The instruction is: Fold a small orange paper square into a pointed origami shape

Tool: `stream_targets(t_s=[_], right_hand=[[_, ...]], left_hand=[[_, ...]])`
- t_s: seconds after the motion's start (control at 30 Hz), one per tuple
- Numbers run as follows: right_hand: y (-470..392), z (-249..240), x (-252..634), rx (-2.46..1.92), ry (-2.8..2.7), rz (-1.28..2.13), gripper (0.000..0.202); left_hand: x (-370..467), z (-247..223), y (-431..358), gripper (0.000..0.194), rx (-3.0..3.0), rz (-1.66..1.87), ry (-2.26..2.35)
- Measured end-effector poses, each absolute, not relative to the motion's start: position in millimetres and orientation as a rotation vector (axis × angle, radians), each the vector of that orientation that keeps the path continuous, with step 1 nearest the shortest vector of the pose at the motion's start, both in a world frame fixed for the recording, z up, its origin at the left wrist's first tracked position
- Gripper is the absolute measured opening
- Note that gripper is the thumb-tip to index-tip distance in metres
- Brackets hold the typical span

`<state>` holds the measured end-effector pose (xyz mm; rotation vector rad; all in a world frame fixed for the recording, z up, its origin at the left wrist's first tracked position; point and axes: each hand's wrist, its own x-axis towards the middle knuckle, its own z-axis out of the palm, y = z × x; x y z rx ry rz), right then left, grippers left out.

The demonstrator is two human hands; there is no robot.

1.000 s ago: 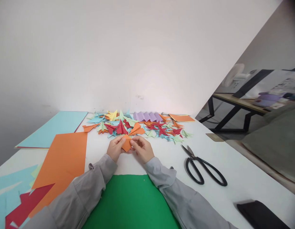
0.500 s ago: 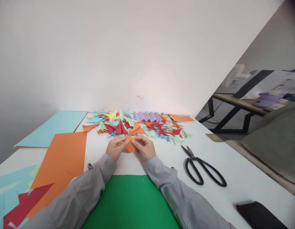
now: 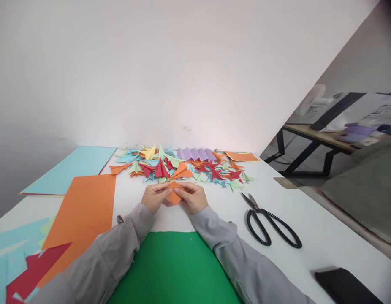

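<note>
Two-handed pinch on a small orange paper (image 3: 175,200).
The left hand (image 3: 153,197) and right hand (image 3: 195,198) grip the paper between them, thumbs on its near face; folded shapes (image 3: 161,169) lie just beyond the grip, a green sheet (image 3: 175,270) nearer the body. Even thumb pressure, with edges aligned, should give the crispest crease.

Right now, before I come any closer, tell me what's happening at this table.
A person's left hand and right hand together pinch a small orange diamond-shaped piece of paper over the white table. Beyond it lies a pile of multicoloured folded paper pieces. Black-handled metal scissors lie to the right, blades slightly apart; a large flat orange paper sheet lies to the left.
</note>
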<state>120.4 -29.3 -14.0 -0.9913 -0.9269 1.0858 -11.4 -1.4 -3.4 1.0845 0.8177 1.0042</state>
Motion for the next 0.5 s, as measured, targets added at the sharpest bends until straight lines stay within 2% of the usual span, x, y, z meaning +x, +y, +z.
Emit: stream_targets(t_s=[0.5], right_hand=[[-28.5,-13.4,118.9,-0.966,-0.765,1.259,0.02]], left_hand=[[-13.4,-0.9,1.5,0.023,0.936,0.994,0.819]])
